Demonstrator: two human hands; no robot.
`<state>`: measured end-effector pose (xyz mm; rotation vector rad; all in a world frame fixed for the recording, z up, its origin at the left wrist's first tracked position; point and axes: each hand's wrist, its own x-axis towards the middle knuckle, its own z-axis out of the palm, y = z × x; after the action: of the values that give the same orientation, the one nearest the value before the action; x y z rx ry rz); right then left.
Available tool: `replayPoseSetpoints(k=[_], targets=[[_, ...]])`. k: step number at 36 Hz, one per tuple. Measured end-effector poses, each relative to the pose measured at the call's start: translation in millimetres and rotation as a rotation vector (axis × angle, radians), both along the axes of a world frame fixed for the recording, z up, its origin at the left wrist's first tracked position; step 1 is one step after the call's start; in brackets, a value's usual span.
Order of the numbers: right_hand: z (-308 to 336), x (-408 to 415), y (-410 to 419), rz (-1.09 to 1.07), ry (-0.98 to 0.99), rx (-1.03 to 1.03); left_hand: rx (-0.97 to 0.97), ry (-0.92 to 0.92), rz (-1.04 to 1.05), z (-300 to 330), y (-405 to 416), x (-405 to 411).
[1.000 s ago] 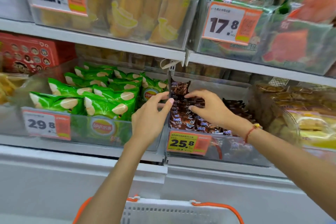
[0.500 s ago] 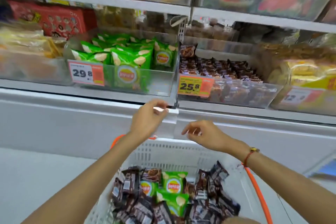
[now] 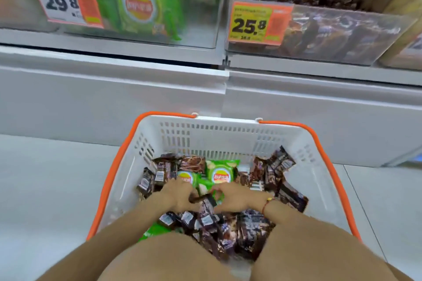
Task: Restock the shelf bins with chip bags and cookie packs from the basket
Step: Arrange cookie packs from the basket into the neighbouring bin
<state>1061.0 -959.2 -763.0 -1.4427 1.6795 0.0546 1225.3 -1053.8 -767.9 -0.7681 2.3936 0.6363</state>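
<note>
Brown cookie packs [image 3: 206,209] and green chip bags [image 3: 220,172] fill the white basket [image 3: 219,130] below the cookie bin [image 3: 319,29]. Left hand [image 3: 180,195] and right hand [image 3: 237,197] curl their fingers on one pack; lifting it binward seems next.

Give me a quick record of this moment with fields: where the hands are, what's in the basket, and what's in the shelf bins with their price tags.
left hand: in the basket, gripping a brown cookie pack
right hand: in the basket, on the same pack
basket: white with orange handles, on the floor; holds brown cookie packs and green chip bags
left bin: green chip bags, tag 29.8
right bin: brown cookie packs, tag 25.8
</note>
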Motion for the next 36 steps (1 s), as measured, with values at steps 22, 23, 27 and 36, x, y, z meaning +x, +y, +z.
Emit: replayPoseSetpoints(k=[22, 23, 27, 36], targets=[[109, -35, -18, -0.145, -0.023, -0.374, 0.548, 0.395, 0.854, 113, -32, -41], [116, -37, -18, -0.200, -0.048, -0.458, 0.570, 0.386, 0.847, 124, -31, -42], [147, -49, -17, -0.458, -0.203, -0.558, 0.506, 0.392, 0.816, 158, -28, -40], [209, -50, -2, -0.589, -0.414, -0.561, 0.595, 0.777, 0.600, 214, -19, -37]])
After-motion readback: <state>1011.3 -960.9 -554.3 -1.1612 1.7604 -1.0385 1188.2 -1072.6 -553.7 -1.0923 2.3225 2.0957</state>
